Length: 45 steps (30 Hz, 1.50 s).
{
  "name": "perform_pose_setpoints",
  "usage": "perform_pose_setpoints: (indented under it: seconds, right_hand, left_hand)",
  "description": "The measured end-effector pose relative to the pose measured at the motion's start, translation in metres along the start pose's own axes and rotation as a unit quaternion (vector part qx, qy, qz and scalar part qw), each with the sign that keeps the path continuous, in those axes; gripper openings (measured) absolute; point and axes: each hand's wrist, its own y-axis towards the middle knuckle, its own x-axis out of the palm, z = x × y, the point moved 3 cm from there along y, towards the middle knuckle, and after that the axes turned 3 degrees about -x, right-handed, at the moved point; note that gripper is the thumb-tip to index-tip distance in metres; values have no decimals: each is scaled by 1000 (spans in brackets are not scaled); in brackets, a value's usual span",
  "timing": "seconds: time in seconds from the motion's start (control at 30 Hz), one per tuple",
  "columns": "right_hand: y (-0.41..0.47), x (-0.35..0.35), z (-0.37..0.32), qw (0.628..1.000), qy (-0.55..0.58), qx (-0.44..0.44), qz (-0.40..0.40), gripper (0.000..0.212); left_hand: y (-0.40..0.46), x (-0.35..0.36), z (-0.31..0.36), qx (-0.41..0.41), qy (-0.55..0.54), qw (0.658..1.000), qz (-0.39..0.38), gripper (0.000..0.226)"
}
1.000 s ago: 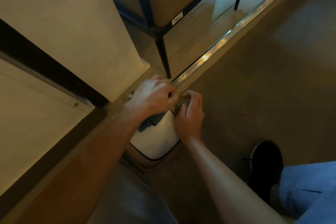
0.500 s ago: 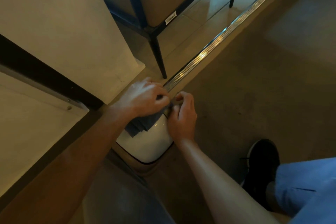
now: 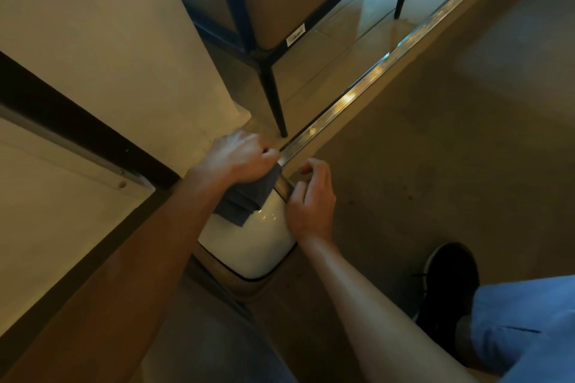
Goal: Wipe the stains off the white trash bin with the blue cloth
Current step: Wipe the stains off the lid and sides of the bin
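The white trash bin (image 3: 249, 246) stands on the floor in the corner below me, its glossy domed lid facing up. My left hand (image 3: 236, 158) is closed around the folded blue cloth (image 3: 245, 199), which hangs from the fist and lies on the far left part of the lid. My right hand (image 3: 311, 199) rests against the bin's right edge, fingers curled. Whether it grips the rim is hard to tell in the dim light.
A cream wall (image 3: 109, 50) with a dark strip (image 3: 77, 130) runs close on the left. A black-legged chair (image 3: 273, 96) stands just beyond the bin. A metal floor strip (image 3: 373, 81) runs diagonally to the right. My black shoe (image 3: 448, 283) is at the lower right.
More of the blue cloth now hangs out from under my left hand and spreads over the lid. My right hand has drawn slightly away from the left, along the bin's right edge.
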Motion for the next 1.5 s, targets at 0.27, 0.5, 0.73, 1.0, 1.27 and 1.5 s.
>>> perform_pose_setpoints:
  seconds: [0.27, 0.5, 0.73, 1.0, 1.27, 1.5]
  right_hand:
    - [0, 0, 1, 1000, 9, 8, -7, 20]
    - [5, -3, -2, 998, 43, 19, -36, 15]
    - [13, 1, -44, 992, -49, -9, -113, 32]
    - [1, 34, -58, 964, -187, -27, -186, 56]
    - [21, 27, -26, 962, -77, -35, -259, 50]
    - [63, 32, -17, 903, 62, 89, -415, 43]
  left_hand:
    - [-34, 19, 16, 79, 8, 993, 93, 30]
    - [-83, 27, -16, -64, -131, 957, 251, 43]
    - [-110, 50, -20, -97, -167, 938, 289, 50]
    - [-128, 60, -28, -146, -327, 864, 354, 56]
    - [-126, 69, -30, -202, -344, 833, 383, 64]
    - [-123, 71, -17, -222, -299, 847, 380, 60]
